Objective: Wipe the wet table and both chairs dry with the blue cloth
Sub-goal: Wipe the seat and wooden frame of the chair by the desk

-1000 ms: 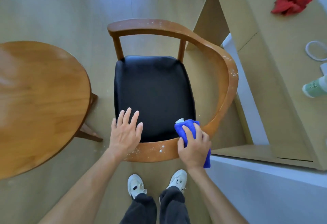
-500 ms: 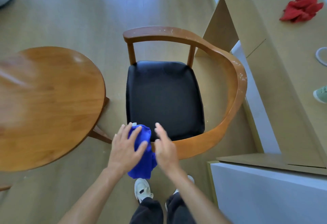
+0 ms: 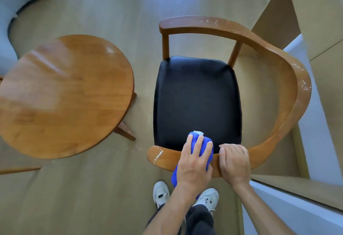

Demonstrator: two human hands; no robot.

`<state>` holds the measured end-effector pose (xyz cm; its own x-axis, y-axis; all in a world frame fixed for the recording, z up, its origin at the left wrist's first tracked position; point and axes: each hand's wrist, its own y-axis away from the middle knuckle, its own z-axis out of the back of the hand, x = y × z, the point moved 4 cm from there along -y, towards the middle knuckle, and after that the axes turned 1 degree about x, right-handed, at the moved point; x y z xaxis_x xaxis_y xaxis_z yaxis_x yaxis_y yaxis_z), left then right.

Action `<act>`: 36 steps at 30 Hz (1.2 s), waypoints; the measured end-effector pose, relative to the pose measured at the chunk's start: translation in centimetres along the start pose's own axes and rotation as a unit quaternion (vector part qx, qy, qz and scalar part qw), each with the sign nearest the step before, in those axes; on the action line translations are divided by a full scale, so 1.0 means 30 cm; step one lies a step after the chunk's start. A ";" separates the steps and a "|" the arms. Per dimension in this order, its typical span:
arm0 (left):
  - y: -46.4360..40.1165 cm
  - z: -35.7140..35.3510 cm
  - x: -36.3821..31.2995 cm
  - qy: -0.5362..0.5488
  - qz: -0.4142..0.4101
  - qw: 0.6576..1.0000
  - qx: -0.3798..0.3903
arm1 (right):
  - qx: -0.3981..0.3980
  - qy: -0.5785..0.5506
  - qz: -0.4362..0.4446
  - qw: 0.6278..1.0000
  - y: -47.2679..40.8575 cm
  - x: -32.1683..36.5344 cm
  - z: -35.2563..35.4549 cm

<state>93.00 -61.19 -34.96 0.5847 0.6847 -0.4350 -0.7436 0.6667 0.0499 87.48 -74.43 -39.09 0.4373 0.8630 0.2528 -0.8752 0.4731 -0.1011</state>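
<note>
Looking down over the chair, we have our left hand laid on the blue cloth, fingers spread only slightly and curved over the bunched fabric, pressing it onto the near curve of the chair's wooden rail. The cloth sits right at that near rail, its top lapping the edge of the black seat and its lower end hanging off the rail's outer side toward our shoes; a small white tag shows at its top edge. Whether the thumb hooks under the fabric we cannot tell, since the palm hides it. Just beside the cloth on the same rail, our right hand rests with its fingers bent over the rail's inner edge, gripping the wood and holding no cloth. Pale specks and streaks show on the rail to the left of our left hand, and more along the chair's far and right-hand curve. Left of the chair, close but apart from it, stands the round wooden table, with a dull smeared patch on its top. Right of the chair rise light wooden cabinet panels, and the floor beyond the chair is pale wood.
</note>
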 end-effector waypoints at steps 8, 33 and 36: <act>0.020 0.173 0.458 0.088 0.159 0.977 -0.112 | 0.008 -0.004 -0.025 1.000 -0.003 0.000 -0.008; -0.047 0.038 -0.011 0.079 0.037 0.995 -0.050 | -0.025 0.037 0.029 0.999 -0.001 0.002 -0.014; -0.017 0.099 0.148 0.033 0.052 0.995 -0.085 | -0.011 0.012 0.010 1.000 0.000 0.000 -0.018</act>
<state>96.96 -57.61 -34.24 0.4843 0.7225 -0.4934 -0.8457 0.5311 -0.0524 87.59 -74.35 -39.62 0.4253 0.8758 0.2283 -0.8788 0.4600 -0.1273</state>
